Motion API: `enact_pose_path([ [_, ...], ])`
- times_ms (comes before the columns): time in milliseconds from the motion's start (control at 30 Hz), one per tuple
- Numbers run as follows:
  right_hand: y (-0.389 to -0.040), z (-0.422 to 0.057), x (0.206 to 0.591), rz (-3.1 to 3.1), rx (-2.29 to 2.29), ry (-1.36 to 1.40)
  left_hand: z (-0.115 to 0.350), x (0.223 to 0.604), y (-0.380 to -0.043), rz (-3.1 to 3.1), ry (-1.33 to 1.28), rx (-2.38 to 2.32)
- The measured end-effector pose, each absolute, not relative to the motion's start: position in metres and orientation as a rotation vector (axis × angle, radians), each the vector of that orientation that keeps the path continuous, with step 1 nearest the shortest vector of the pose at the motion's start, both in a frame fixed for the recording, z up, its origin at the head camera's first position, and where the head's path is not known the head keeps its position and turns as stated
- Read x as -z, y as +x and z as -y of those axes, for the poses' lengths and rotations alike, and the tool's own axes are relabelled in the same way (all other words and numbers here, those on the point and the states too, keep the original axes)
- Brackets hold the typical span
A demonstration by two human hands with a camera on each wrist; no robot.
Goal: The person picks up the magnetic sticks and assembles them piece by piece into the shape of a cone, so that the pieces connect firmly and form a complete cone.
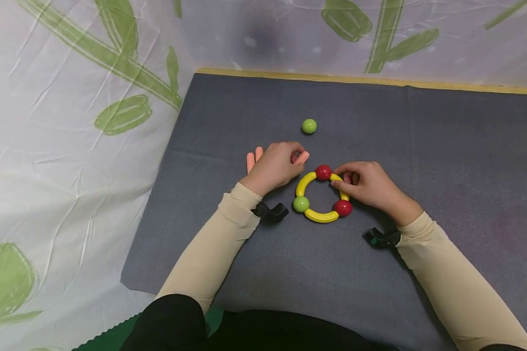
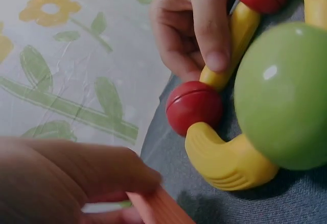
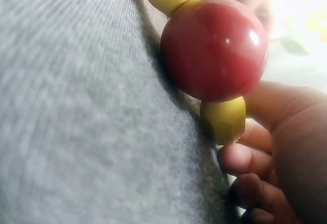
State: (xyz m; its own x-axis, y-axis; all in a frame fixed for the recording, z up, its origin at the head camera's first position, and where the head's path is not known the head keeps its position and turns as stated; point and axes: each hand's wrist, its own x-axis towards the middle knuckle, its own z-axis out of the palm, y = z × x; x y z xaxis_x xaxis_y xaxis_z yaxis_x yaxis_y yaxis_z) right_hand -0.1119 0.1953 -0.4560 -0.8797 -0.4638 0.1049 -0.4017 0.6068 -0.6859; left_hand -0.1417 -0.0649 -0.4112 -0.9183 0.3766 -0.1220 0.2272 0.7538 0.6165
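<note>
Toward the far-left corner of the grey counter [image 1: 461, 141], the left hand [image 1: 273, 165] pinches a salmon stick [image 1: 303, 157], one end pointing out near a ring [image 1: 320, 217] that lies flat on the counter. The right hand [image 1: 371, 183] has its fingers narrowed on one yellow arc [image 2: 243, 27] of that ring, between its two red balls [image 1: 323, 172]; the left wrist view shows the thumb tip laid on this arc, and ridges on the neighbouring ribbed arc [image 2: 232, 175], which runs to the ring's green ball [image 1: 300, 204]. The right wrist view brings one red ball close, yellow showing above and below it. Only the head view takes in two more salmon sticks [image 1: 251, 162] toward the counter's left edge, partly hidden by the left hand, and a loose green ball [image 1: 309, 126] between ring and far edge.
</note>
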Motion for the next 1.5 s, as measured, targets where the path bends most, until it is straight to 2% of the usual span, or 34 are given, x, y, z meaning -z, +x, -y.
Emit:
enact_pose_path([
  [267,-0.113,-0.194,0.457,-2.740,1.138,-0.743,0.065,0.410,-0.139,-2.577,0.578,-1.452],
  [600,-0.115,-0.193,0.456,-2.739,1.135,-0.735,0.061,0.405,-0.135,-2.501,0.828,-1.604],
  [967,-0.115,-0.193,0.456,-2.744,1.147,-0.755,0.050,0.402,-0.128,-2.459,1.019,-1.616],
  [1267,-0.114,-0.194,0.457,-2.750,1.142,-0.765,0.049,0.405,-0.129,-2.474,0.992,-1.565],
  [1500,-0.113,-0.195,0.458,-2.746,1.134,-0.733,0.050,0.414,-0.133,-2.621,0.883,-1.066],
])
